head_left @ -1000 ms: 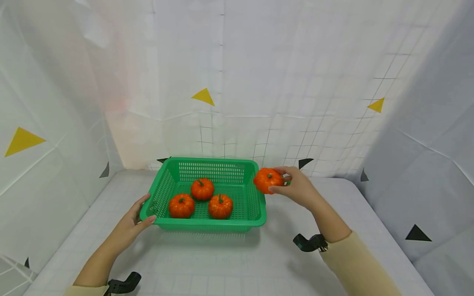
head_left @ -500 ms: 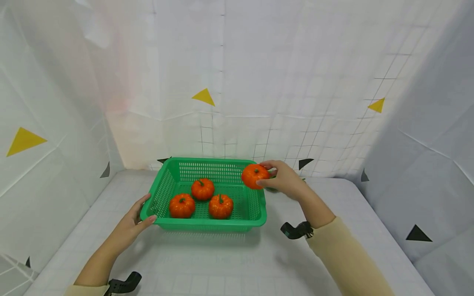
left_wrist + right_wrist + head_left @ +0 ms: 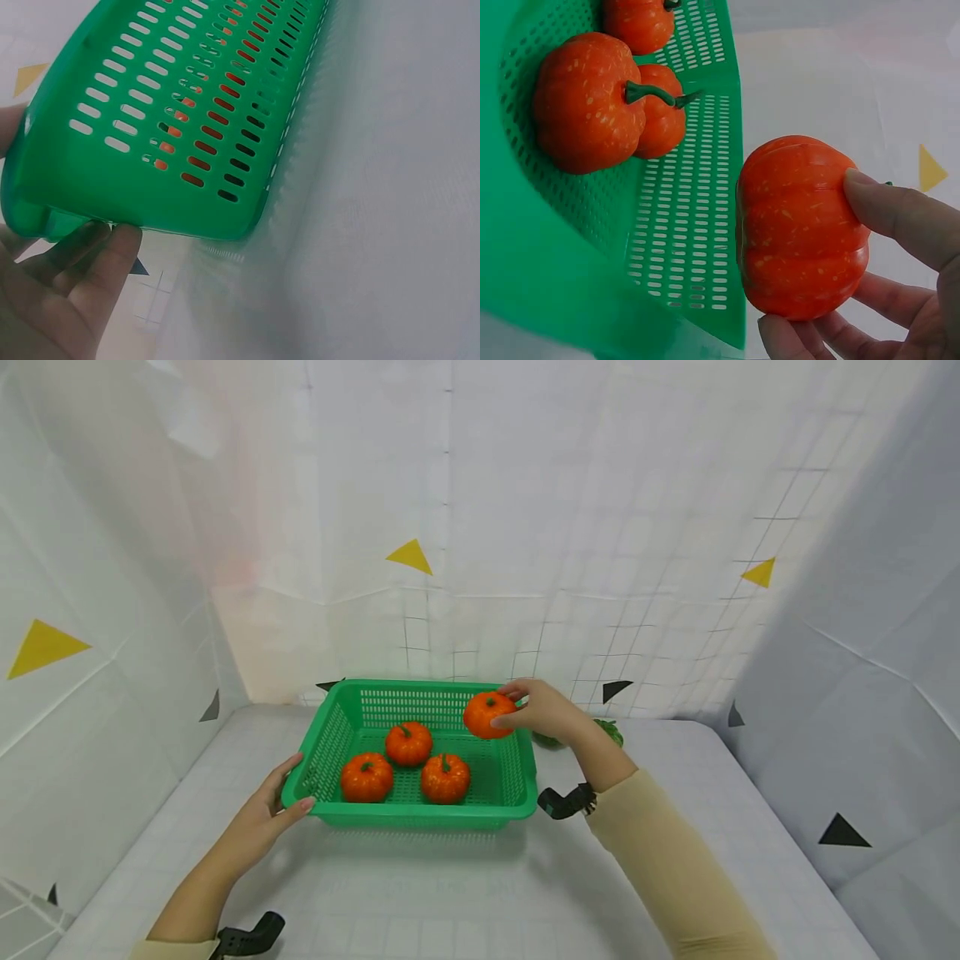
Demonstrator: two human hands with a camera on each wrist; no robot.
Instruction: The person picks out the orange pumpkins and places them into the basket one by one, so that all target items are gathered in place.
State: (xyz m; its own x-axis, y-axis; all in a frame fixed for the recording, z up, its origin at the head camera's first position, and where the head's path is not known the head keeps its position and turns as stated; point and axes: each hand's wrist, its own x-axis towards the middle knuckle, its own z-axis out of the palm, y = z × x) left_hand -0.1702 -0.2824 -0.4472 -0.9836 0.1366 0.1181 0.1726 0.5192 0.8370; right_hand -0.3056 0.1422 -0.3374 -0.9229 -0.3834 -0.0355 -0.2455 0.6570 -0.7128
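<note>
My right hand [image 3: 546, 713] grips a small orange pumpkin [image 3: 487, 716] between thumb and fingers, held up over the right back part of a green plastic basket [image 3: 420, 811]. In the right wrist view that pumpkin [image 3: 802, 229] shows its ribbed side, apart from the ones below. Inside the basket sit three more pumpkins: one at the back [image 3: 408, 743], one at front left [image 3: 367, 777] and one at front right [image 3: 446, 778]. My left hand [image 3: 258, 814] holds the basket's left front corner, its thumb on the rim; in the left wrist view its fingers [image 3: 112, 262] touch the rim's underside.
Dark green bumpy vegetables [image 3: 611, 732] lie on the white table [image 3: 450, 893] right of the basket, partly hidden behind my right hand and wrist. White sheeting [image 3: 525, 527] with yellow and black triangles closes off the back and sides.
My right hand has carried the pumpkin leftward, from beside the basket's right edge to above its inside. The green vegetables behind it have come into view. The left hand and basket have stayed put.
</note>
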